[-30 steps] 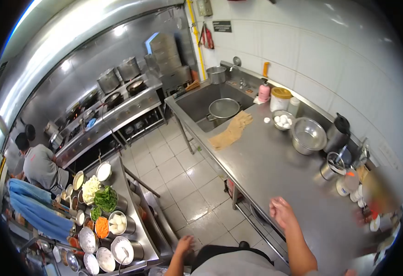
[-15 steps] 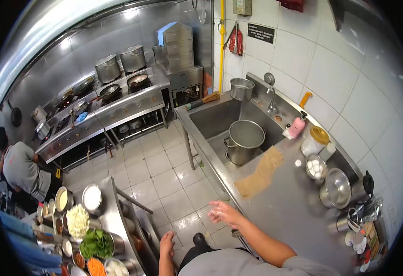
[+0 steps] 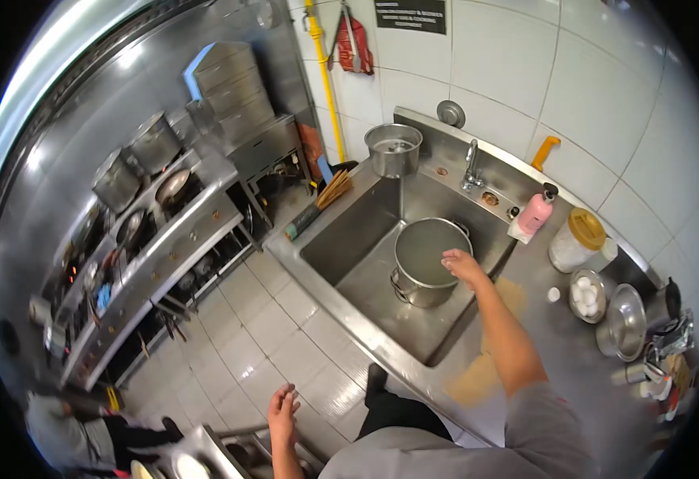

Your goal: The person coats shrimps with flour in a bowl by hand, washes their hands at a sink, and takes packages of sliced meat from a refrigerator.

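Fingers loosely apart, the right hand [image 3: 463, 266] reaches over a pot [image 3: 423, 295], ideally clearing its rim; the left hand [image 3: 283, 405], fingers also parted, hangs empty.

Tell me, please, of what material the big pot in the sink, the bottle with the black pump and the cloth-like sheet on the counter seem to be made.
Large round grey pot: metal, probably steel, slightly shiny, with reflections on its wall. Pink bottle with black pump: likely smooth plastic. Flat tan sheet: matt; cloth or paper, I cannot tell which.
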### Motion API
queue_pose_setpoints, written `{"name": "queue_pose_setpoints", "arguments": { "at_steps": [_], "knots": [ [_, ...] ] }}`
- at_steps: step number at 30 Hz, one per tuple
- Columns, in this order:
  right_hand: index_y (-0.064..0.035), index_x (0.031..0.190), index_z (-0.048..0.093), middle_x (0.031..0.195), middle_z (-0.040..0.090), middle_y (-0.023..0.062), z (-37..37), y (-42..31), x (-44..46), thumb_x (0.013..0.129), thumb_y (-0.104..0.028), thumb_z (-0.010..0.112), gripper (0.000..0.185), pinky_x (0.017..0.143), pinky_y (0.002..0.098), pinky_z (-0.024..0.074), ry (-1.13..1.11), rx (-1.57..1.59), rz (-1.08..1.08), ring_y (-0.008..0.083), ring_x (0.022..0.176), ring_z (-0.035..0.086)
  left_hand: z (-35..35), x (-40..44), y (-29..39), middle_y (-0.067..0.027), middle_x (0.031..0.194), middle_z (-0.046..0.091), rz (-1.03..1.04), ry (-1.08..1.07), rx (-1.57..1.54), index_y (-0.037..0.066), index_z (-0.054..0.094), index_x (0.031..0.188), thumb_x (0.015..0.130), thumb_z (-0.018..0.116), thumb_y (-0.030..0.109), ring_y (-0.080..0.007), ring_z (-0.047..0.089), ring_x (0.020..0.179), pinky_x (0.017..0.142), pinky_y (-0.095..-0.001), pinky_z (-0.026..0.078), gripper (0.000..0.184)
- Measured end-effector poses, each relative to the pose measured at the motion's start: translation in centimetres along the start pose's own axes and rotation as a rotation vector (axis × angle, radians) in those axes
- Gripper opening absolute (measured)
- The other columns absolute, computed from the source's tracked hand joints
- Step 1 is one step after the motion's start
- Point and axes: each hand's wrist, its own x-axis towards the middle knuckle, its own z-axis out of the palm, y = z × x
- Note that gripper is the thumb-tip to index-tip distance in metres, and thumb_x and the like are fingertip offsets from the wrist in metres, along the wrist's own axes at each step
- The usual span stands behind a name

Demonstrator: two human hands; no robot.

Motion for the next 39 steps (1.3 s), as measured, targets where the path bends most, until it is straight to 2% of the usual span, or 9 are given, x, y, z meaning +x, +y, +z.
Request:
{"name": "queue_pose_setpoints", "arguments": {
  "at_steps": [4, 6, 12, 17, 23, 30, 32, 35, 39],
  "knots": [
    [-0.0015, 0.127, 0.054, 0.116, 0.063, 0.0112, 3.1, 9.0, 9.6, 0.088, -0.008, 0.064, 0.041, 0.090, 0.0326, 0.0472, 0.254, 0.096, 0.099, 0.0206, 0.107, 0.059, 2.6, 4.9, 5.5, -0.0140, 0.131, 0.058, -0.052, -0.054, 0.007, 0.002, 0.052, 0.131, 0.097, 0.058, 0.018, -0.0245, 0.060, 0.111, 0.088, -0.0357, 0.051, 0.039],
    [-0.0014, 0.126, 0.055, 0.120, 0.061, 0.0134, 7.4, 12.0, 12.3, 0.090, -0.018, 0.062, 0.040, 0.094, 0.0367, 0.0453, 0.664, -0.701, 0.300, 0.0252, 0.112, 0.057, 4.2, 7.5, 8.1, -0.0146, 0.132, 0.057, 0.000, -0.145, 0.075, 0.004, 0.052, 0.130, 0.096, 0.059, 0.022, -0.0238, 0.061, 0.108, 0.088, -0.0365, 0.051, 0.039],
    [-0.0033, 0.122, 0.061, 0.115, 0.065, 0.0156, 9.4, 12.4, 14.9, 0.092, -0.031, 0.055, 0.041, 0.093, 0.0366, 0.0482, 0.390, -0.770, 0.329, 0.0241, 0.109, 0.061, 12.6, 14.4, 12.9, -0.0148, 0.134, 0.056, 0.038, -0.307, 0.184, 0.001, 0.058, 0.126, 0.093, 0.061, 0.013, -0.0250, 0.054, 0.122, 0.098, -0.0366, 0.047, 0.035],
    [-0.0052, 0.123, 0.062, 0.111, 0.066, 0.0160, 5.6, 35.7, 19.2, 0.092, -0.029, 0.055, 0.040, 0.093, 0.0353, 0.0483, 0.502, 0.536, 0.143, 0.0240, 0.107, 0.062, 26.0, 19.2, 15.1, -0.0173, 0.141, 0.050, 0.381, -0.898, 0.607, 0.003, 0.057, 0.128, 0.091, 0.062, 0.014, -0.0295, 0.051, 0.127, 0.103, -0.0373, 0.042, 0.039],
    [-0.0024, 0.113, 0.063, 0.089, 0.067, 0.0148, 1.9, 5.7, 11.7, 0.088, -0.021, 0.066, 0.031, 0.069, 0.0346, 0.0525, 0.275, 0.010, 0.311, 0.0221, 0.073, 0.065, 42.2, 26.4, 5.4, -0.0216, 0.133, 0.055, 1.049, -1.310, 1.010, 0.004, 0.064, 0.118, 0.088, 0.062, 0.021, -0.0355, 0.050, 0.127, 0.106, -0.0440, 0.040, 0.035],
    [-0.0008, 0.130, 0.050, 0.121, 0.057, 0.0202, -9.3, -8.4, 10.4, 0.081, -0.008, 0.064, 0.051, 0.096, 0.0418, 0.0447, 0.904, -0.504, -0.287, 0.0365, 0.111, 0.056, 52.4, 29.0, -0.4, -0.0186, 0.133, 0.056, 0.454, -0.958, 1.496, 0.005, 0.068, 0.112, 0.087, 0.057, 0.032, -0.0389, 0.056, 0.118, 0.101, -0.0451, 0.043, 0.038],
    [-0.0003, 0.131, 0.047, 0.124, 0.055, 0.0230, -10.1, -11.0, 12.2, 0.081, -0.008, 0.062, 0.053, 0.099, 0.0436, 0.0429, 1.014, -0.741, -0.371, 0.0385, 0.116, 0.052, 52.7, 25.8, -3.8, -0.0241, 0.130, 0.057, 0.982, -1.160, 1.912, 0.002, 0.062, 0.122, 0.090, 0.057, 0.041, -0.0411, 0.055, 0.119, 0.100, -0.0508, 0.044, 0.051],
    [0.0004, 0.127, 0.052, 0.126, 0.055, 0.0235, -10.0, -11.9, 13.3, 0.082, -0.011, 0.061, 0.047, 0.099, 0.0436, 0.0441, 0.705, -0.656, -0.187, 0.0386, 0.117, 0.053, 53.3, 31.0, -18.6, -0.0190, 0.141, 0.049, 0.446, -1.879, 1.520, 0.008, 0.051, 0.138, 0.093, 0.049, 0.048, -0.0360, 0.045, 0.132, 0.108, -0.0519, 0.034, 0.060],
    [-0.0004, 0.121, 0.059, 0.125, 0.058, 0.0235, -6.0, -9.2, 10.4, 0.084, -0.018, 0.063, 0.041, 0.099, 0.0439, 0.0449, 0.586, -0.561, 0.082, 0.0385, 0.117, 0.055, 53.7, 38.2, -16.4, -0.0186, 0.137, 0.052, 0.391, -1.661, 1.548, 0.007, 0.053, 0.134, 0.093, 0.052, 0.043, -0.0358, 0.048, 0.128, 0.103, -0.0489, 0.039, 0.055]
  ]
}}
